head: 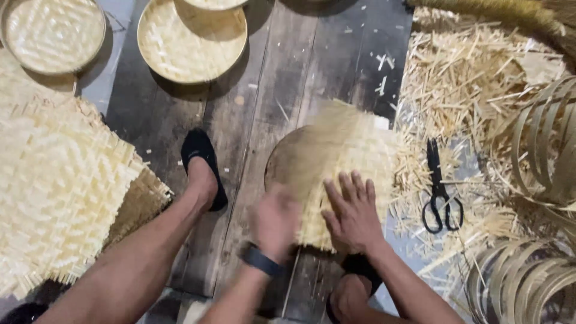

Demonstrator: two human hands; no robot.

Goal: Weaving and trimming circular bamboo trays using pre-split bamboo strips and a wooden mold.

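Observation:
A square woven bamboo mat (351, 156) lies over a round wooden board (287, 159) on the dark plank floor. My right hand (354, 213) rests flat on the mat's near edge with fingers spread. Just left of it, my left hand (274, 221), with a dark wristband, is blurred at the mat's near left edge; whether it grips the mat is unclear. My left leg stretches forward with a black shoe (203, 165) on its foot.
A stack of woven mats (57, 186) stands at the left. Two round woven trays (192, 42) (53, 33) lie at the back. Black scissors (439, 192) rest among bamboo offcuts (462, 90) at the right, beside coiled bamboo hoops (540, 180).

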